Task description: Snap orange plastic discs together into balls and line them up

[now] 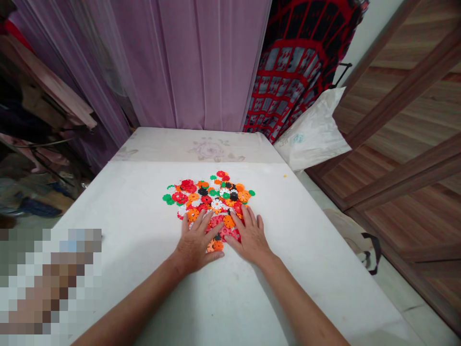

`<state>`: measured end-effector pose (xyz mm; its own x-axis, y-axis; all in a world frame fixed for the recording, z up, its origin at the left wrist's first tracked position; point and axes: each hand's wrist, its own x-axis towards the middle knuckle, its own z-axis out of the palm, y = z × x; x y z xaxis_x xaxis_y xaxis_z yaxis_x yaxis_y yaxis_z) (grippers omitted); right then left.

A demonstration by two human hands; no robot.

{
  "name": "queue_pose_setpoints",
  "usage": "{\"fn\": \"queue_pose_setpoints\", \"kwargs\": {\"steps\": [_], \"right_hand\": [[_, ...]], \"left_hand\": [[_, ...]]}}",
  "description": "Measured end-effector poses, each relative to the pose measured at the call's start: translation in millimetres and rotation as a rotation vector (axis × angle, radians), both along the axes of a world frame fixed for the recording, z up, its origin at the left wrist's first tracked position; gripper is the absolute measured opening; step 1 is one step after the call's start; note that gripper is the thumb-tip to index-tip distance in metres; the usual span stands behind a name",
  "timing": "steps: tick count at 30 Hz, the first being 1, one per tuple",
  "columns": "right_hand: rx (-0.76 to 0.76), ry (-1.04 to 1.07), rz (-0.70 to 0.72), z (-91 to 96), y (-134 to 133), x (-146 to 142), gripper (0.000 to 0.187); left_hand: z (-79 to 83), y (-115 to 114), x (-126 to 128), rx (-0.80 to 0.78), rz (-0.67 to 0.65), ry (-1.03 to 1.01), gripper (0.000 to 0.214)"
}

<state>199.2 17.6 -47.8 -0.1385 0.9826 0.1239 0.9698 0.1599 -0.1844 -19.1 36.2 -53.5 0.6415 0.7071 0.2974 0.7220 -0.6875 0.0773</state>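
Note:
A pile of notched plastic discs, shaped like snowflakes or flowers [216, 204], lies in the middle of the white table [144, 192]. Red, orange, green, black and white pieces overlap one another. My left hand [194, 242] rests palm down at the near left side of the pile, fingers spread over some discs. At the near right side, my right hand [251, 235] lies flat in the same way with its fingers apart. Several red and orange discs show between the two hands. Whatever lies under the palms is hidden.
A purple curtain [201, 62] hangs behind the table's far edge. To the right are a white plastic bag [313, 129], a red and black patterned cloth [288, 72] and wooden doors [406, 125]. Clothes hang at the left. A blurred-out patch covers the lower left.

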Motion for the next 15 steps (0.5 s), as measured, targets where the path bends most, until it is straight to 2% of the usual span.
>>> {"fn": "queue_pose_setpoints", "kwargs": {"steps": [2, 5, 8, 10, 12, 15], "right_hand": [[-0.045, -0.012, 0.028, 0.8, 10, -6, 0.074], [-0.063, 0.011, 0.091, 6.2, 40, -22, 0.068], [-0.004, 0.08, 0.134, 8.1, 67, -33, 0.062], [0.094, 0.181, 0.128, 4.0, 75, -32, 0.053], [0.223, 0.286, 0.033, -3.4, 76, -23, 0.048], [0.34, 0.311, -0.237, -14.1, 73, -2, 0.047]], "left_hand": [[0.5, 11, 2, 0.004, 0.073, -0.012, 0.064], [5.0, 32, 1, 0.009, 0.179, -0.006, 0.059], [9.6, 49, -7, 0.012, 0.312, -0.006, 0.055], [10.2, 52, -14, 0.017, 0.379, -0.031, 0.055], [8.5, 48, -19, 0.018, 0.386, -0.06, 0.06], [4.8, 31, -19, 0.004, 0.289, -0.067, 0.071]]}}
